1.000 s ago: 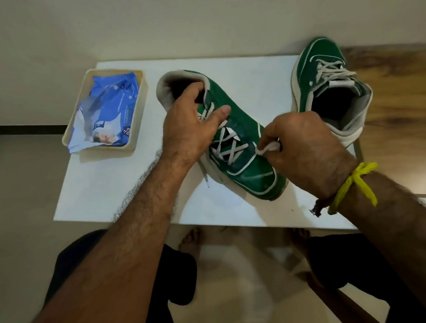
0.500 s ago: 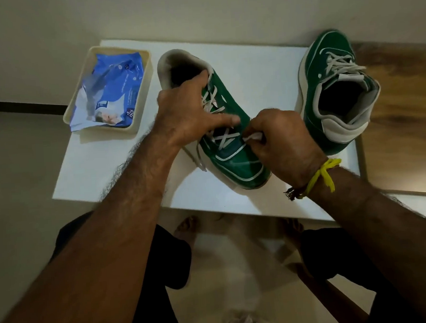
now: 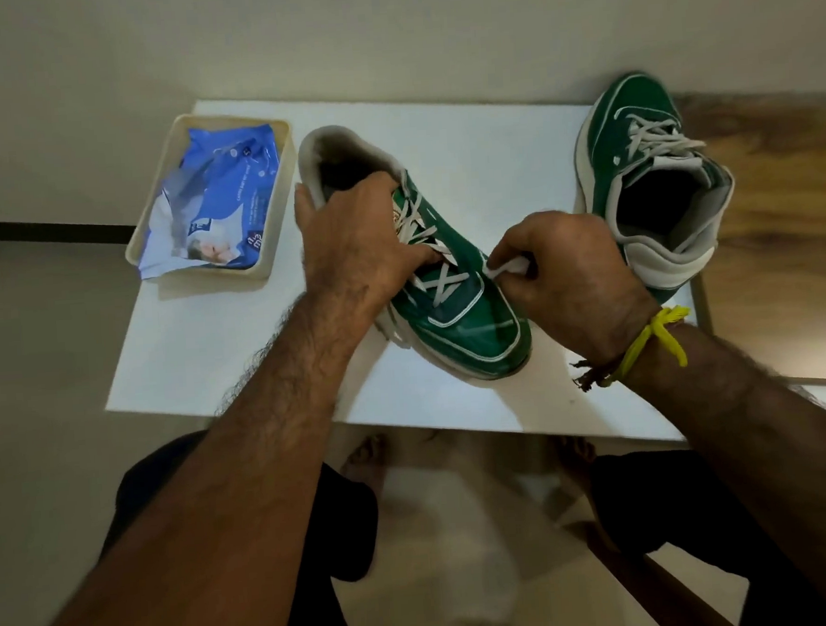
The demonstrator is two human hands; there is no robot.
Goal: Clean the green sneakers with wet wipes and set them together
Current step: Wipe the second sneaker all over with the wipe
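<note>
A green sneaker [image 3: 469,319] with white laces lies on the white table [image 3: 258,351], toe toward me. My left hand [image 3: 359,248] grips it over the collar and tongue, fingers curled into the opening. My right hand [image 3: 568,274] pinches a small white wet wipe [image 3: 505,269] against the sneaker's right side near the laces. The second green sneaker [image 3: 645,187] stands alone at the table's right edge, heel toward me.
A cream tray [image 3: 279,214] at the table's left holds a blue wet-wipe packet [image 3: 216,213]. A wooden surface [image 3: 784,241] adjoins the table on the right. My knees and bare feet show below the front edge. A wall runs behind the table.
My right hand with the wipe has stayed at the sneaker's right side, shifting slightly along it. My left hand keeps its grip on the collar. The camera view has shifted a little.
</note>
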